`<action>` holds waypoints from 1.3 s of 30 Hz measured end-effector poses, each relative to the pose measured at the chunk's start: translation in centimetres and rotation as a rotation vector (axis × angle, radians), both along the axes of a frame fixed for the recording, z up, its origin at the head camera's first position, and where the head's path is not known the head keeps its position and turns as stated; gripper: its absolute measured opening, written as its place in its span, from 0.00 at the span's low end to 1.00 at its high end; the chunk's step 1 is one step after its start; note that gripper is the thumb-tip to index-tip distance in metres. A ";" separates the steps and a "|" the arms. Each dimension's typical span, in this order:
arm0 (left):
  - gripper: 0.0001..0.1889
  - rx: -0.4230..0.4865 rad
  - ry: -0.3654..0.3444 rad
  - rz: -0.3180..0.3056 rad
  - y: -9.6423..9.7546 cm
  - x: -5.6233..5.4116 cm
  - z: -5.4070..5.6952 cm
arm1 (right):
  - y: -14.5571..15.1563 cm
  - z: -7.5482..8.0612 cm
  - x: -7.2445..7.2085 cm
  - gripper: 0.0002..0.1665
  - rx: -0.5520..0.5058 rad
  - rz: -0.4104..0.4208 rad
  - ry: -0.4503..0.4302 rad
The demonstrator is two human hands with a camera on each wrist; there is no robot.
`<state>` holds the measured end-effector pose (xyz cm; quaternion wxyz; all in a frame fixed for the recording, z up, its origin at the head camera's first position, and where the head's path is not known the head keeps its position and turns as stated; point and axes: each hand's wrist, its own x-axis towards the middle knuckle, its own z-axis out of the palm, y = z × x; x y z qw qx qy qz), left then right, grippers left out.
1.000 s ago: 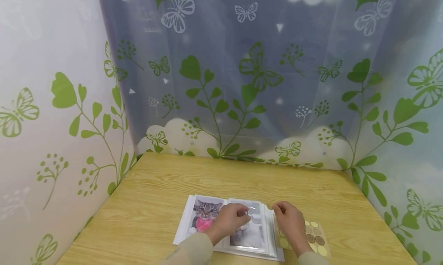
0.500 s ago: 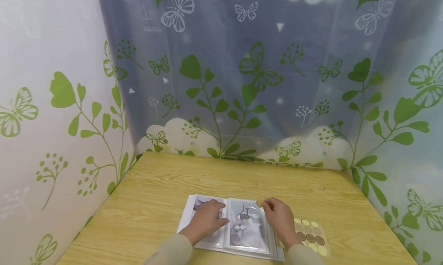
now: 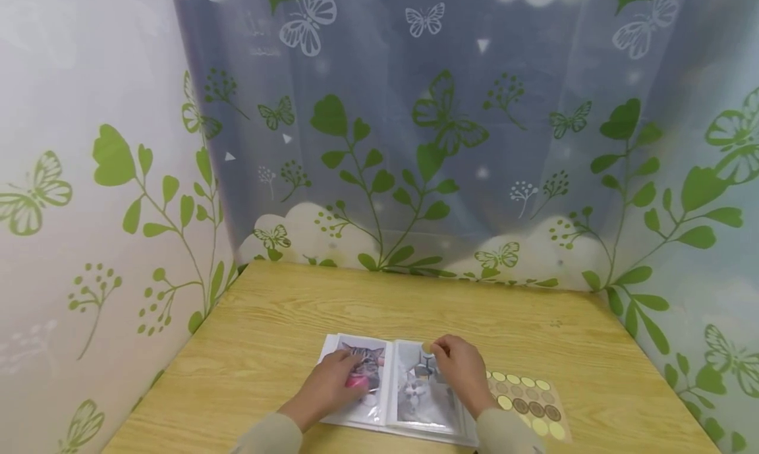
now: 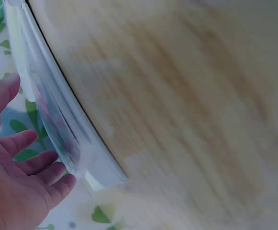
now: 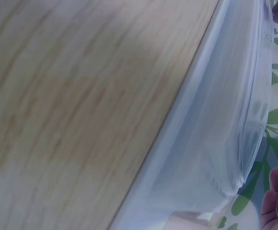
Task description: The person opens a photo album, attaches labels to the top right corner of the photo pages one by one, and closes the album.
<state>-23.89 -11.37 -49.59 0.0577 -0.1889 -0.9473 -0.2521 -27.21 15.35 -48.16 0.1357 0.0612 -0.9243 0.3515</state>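
Observation:
A white photo album (image 3: 389, 391) lies spread on the table. Its left page carries a photo of a tabby cat (image 3: 372, 356) with something pink; on the right is a greyish photo of a pale cat (image 3: 422, 406). My left hand (image 3: 327, 387) hovers at the left page, covering part of that photo. Its fingers look loose and apart in the left wrist view, beside the album's edge (image 4: 98, 158). Over the top of the right page, my right hand (image 3: 462, 369) pinches a small round yellowish sticker (image 3: 427, 348). In the right wrist view only some fingers (image 5: 277, 184) show, without the sticker.
Right of the album lies a sheet of round stickers (image 3: 536, 409) in yellow, tan and brown, partly hidden by the right forearm. The wood-grain table (image 3: 284, 302) ends at a patterned curtain (image 3: 391, 177) behind and at both sides.
My right hand has carried the sticker leftward from the album's right edge over the right page. My left hand has drawn back left from the right page to the left one.

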 end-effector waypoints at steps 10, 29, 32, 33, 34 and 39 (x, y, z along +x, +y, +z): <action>0.40 -0.094 0.057 -0.044 -0.4 0.2 -0.9 | -1.1 -0.3 -0.6 0.07 0.028 -0.009 -0.027; 0.43 -0.199 0.044 -0.045 -0.3 0.1 -1.7 | -3.5 0.0 -1.5 0.06 0.111 0.087 0.024; 0.43 -0.218 0.043 -0.038 -0.3 0.2 -1.7 | -4.0 0.1 -1.7 0.06 0.140 0.098 0.040; 0.43 -0.224 0.042 -0.036 -0.3 0.1 -1.7 | -4.1 0.1 -1.8 0.06 0.150 0.100 0.043; 0.43 -0.227 0.038 -0.034 -0.3 0.2 -1.7 | -4.2 0.1 -1.9 0.06 0.157 0.102 0.043; 0.43 -0.221 0.023 -0.040 -0.2 0.2 -1.6 | -4.6 -0.1 -2.4 0.07 0.168 0.101 0.005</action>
